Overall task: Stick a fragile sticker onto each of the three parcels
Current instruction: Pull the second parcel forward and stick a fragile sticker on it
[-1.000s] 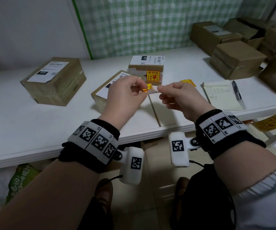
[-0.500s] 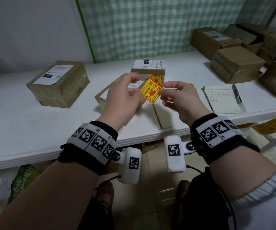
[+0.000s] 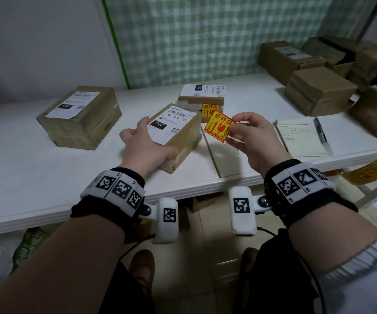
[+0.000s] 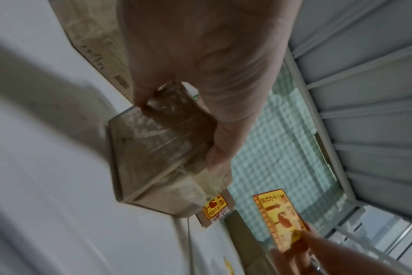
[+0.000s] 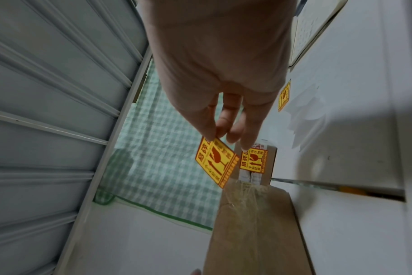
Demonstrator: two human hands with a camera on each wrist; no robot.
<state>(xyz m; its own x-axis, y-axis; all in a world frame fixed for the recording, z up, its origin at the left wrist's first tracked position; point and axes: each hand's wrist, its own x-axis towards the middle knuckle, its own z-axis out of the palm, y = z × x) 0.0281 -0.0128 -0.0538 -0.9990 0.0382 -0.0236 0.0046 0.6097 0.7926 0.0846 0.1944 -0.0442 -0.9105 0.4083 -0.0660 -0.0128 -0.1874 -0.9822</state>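
Observation:
My right hand (image 3: 246,132) pinches a yellow fragile sticker (image 3: 219,129) by its right edge and holds it in the air, printed side toward me; it also shows in the wrist views (image 5: 215,161) (image 4: 279,217). My left hand (image 3: 142,143) grips the near-left end of the middle parcel (image 3: 178,132), a taped brown box with a white "032" label, thumb on its front side and fingers over its top edge (image 4: 167,145). Behind it, the small far parcel (image 3: 202,96) carries a fragile sticker (image 3: 209,111) on its front. The large parcel (image 3: 81,116) lies at the left, with no sticker showing.
All stand on a white table (image 3: 24,166) with a seam down the middle. A notepad (image 3: 300,139) and pen (image 3: 320,130) lie at the right. More brown boxes (image 3: 319,91) crowd the back right. A strip of stickers (image 3: 375,171) hangs off the right edge.
My left hand let go of the sticker and came down to grip the middle parcel. My right hand now holds the peeled sticker alone, slightly further right.

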